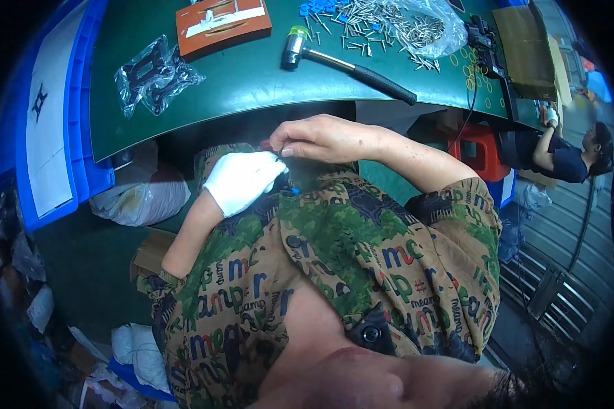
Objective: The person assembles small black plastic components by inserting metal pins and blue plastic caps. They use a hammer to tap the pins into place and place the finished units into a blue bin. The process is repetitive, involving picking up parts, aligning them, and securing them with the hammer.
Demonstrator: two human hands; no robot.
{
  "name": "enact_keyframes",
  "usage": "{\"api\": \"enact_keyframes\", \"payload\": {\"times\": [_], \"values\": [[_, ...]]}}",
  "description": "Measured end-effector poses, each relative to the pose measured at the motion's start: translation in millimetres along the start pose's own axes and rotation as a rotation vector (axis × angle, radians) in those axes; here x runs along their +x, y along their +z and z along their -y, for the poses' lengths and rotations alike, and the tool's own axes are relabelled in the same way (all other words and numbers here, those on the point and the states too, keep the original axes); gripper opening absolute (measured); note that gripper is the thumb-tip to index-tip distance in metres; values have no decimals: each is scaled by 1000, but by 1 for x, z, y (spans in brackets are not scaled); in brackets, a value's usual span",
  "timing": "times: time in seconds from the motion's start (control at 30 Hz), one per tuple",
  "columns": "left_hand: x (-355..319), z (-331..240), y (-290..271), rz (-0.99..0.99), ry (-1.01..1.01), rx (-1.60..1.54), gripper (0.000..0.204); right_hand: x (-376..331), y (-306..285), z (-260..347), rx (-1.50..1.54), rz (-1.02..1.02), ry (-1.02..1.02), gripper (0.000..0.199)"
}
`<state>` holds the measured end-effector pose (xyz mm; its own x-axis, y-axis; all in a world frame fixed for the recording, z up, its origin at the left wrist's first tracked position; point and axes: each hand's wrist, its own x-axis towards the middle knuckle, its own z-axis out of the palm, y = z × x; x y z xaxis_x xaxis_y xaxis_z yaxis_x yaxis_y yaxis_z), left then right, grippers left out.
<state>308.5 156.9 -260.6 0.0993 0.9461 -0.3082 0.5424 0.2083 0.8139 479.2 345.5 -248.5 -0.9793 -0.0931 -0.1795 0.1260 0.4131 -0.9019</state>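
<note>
My left hand (242, 183), in a white glove, is held in front of my patterned shirt, its fingers drawn together. Bare and curled in a pinch, my right hand (320, 138) meets it at the fingertips. Whatever lies between the fingers is small, dark and mostly hidden, so its kind cannot be told. A bit of red shows beside the right fingertips, and a small blue spot (295, 191) shows just below the glove's fingers. Beyond the hands, a hammer (348, 70) with a yellow-green face and black grip lies on the green table (232, 85).
An orange-brown block (224, 31) and a clear bag of black parts (155, 76) lie at the table's left. Metal pins (368, 24) are heaped at the back, partly in a plastic bag (438, 31). A blue tray (102, 180) stands left; a co-worker (559, 153) is at right.
</note>
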Motion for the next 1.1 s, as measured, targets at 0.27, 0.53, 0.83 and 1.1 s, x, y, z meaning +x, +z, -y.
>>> {"api": "enact_keyframes", "payload": {"times": [0.27, 0.53, 0.83, 1.1], "values": [[2, 1, 0, -9, 159, 229, 23, 7, 4, -4, -70, 52, -101, 24], [2, 2, 2, -2, 105, 155, 24, 3, 8, 0, 48, 48, 37, 24], [3, 4, 2, 17, 118, 162, 23, 3, -5, -2, -32, 101, -46, 21], [4, 2, 4, 4, 190, 198, 23, 7, -4, -3, -94, 145, -137, 17]]}}
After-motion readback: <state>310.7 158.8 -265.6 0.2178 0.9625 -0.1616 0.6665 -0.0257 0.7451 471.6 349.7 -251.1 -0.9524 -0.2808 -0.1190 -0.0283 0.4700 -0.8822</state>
